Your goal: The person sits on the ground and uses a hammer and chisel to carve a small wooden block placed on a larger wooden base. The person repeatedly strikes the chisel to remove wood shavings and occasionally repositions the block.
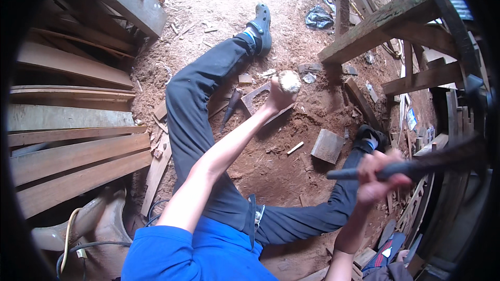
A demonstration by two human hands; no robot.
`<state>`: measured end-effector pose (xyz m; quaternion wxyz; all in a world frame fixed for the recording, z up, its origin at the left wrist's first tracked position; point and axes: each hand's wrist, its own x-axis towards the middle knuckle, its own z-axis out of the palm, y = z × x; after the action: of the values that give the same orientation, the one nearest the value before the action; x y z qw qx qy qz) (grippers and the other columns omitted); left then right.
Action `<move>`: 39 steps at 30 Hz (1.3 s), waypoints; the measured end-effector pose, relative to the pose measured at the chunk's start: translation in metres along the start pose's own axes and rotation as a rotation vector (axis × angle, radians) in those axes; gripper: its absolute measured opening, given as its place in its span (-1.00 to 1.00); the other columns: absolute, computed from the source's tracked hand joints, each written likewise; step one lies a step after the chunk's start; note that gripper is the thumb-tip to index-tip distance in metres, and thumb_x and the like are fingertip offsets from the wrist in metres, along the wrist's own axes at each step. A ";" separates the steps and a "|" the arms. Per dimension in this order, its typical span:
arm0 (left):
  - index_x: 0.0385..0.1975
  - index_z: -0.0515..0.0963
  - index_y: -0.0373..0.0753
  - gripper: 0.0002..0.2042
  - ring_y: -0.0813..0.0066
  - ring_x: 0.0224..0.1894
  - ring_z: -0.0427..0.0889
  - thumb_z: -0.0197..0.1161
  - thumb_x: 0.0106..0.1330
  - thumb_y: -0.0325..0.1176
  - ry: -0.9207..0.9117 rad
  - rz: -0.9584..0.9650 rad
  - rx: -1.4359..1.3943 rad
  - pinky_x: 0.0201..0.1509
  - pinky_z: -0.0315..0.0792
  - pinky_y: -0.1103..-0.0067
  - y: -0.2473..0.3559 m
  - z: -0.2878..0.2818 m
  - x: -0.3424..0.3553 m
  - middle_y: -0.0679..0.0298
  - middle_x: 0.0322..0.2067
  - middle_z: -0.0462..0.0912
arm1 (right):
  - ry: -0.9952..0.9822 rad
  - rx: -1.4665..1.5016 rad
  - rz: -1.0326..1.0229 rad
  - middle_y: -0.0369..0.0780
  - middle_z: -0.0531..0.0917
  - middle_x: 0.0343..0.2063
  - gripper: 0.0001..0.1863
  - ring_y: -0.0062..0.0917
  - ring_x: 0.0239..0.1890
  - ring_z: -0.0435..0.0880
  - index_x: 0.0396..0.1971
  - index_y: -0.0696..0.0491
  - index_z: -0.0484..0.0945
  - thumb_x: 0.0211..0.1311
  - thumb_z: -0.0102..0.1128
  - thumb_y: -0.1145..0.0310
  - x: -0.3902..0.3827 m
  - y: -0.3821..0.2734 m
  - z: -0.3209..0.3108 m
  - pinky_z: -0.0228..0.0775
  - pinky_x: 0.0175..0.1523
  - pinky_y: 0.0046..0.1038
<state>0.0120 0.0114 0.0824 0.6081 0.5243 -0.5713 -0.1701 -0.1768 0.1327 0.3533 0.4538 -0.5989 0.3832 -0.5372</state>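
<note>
My left hand (278,99) is closed around an upright piece of pale, round-topped wood (289,79) over a squarish board (255,103) on the ground. My right hand (380,179) grips the grey handle of a long dark tool (432,158), raised at the right and blurred by motion; its head is too smeared to make out. A dark pointed object (229,109) lies left of the board. A square block (326,145) and a short pale stick (295,148) lie between my legs.
Stacked planks (78,161) line the left side, with a heavy beam (130,5) above them. A timber frame (375,26) stands at upper right. Plastic scraps (317,18), sawdust (276,171) and offcuts cover the ground. Cables (65,255) run at lower left.
</note>
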 end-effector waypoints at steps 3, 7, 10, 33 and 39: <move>-0.28 0.52 -0.32 -0.80 0.40 -0.24 0.63 0.32 0.11 -0.49 -0.089 -0.108 -0.219 -0.14 0.45 0.49 0.012 -0.004 0.010 0.17 -0.41 0.63 | -0.249 -0.751 0.328 -0.42 0.25 -0.73 -0.44 -0.72 -0.63 0.21 -0.64 0.07 0.29 0.41 -0.01 -0.09 0.007 0.053 0.008 0.03 -0.53 -0.50; -0.40 0.56 -0.36 -0.88 0.44 -0.37 0.64 0.31 0.07 -0.51 0.012 -0.051 -0.247 -0.30 0.50 0.47 0.012 -0.015 0.026 0.16 -0.45 0.65 | -0.156 -0.590 0.674 -0.41 0.27 -0.76 -0.40 -0.74 -0.64 0.19 -0.71 0.06 0.31 0.43 -0.05 -0.10 -0.003 0.089 0.006 0.04 -0.54 -0.45; -0.42 0.56 -0.34 -0.87 0.43 -0.43 0.63 0.27 0.13 -0.40 -0.101 -0.292 -0.111 -0.34 0.51 0.45 0.009 -0.023 0.025 0.18 -0.52 0.63 | -0.088 -0.319 0.721 -0.47 0.24 -0.82 -0.39 -0.80 -0.83 0.17 -0.74 -0.08 0.22 0.39 -0.10 -0.21 -0.020 0.109 0.000 -0.08 -0.75 -0.65; -0.40 0.38 -0.25 -0.97 0.66 -0.53 0.39 0.06 0.27 -0.50 0.055 -0.114 0.076 -0.41 0.34 0.61 -0.052 -0.060 -0.021 0.43 -0.59 0.39 | -0.124 -0.380 0.815 -0.38 0.38 -0.82 -0.31 -0.69 -0.75 0.37 -0.77 0.00 0.37 0.30 -0.04 -0.31 -0.052 0.261 -0.010 0.20 -0.61 -0.50; -0.36 0.45 -0.27 -0.91 0.48 -0.42 0.46 0.15 0.26 -0.40 0.142 -0.077 0.034 -0.25 0.36 0.45 -0.057 -0.042 -0.014 0.32 -0.53 0.47 | -0.145 -0.130 0.477 -0.47 0.27 -0.86 -0.34 -0.82 -0.84 0.20 -0.73 -0.08 0.27 0.33 -0.19 -0.34 -0.008 0.131 0.000 0.00 -0.78 -0.70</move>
<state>0.0666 0.0193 0.0364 0.6310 0.5670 -0.5089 -0.1460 -0.1743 0.1019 0.2260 0.5545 -0.5564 0.5139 -0.3448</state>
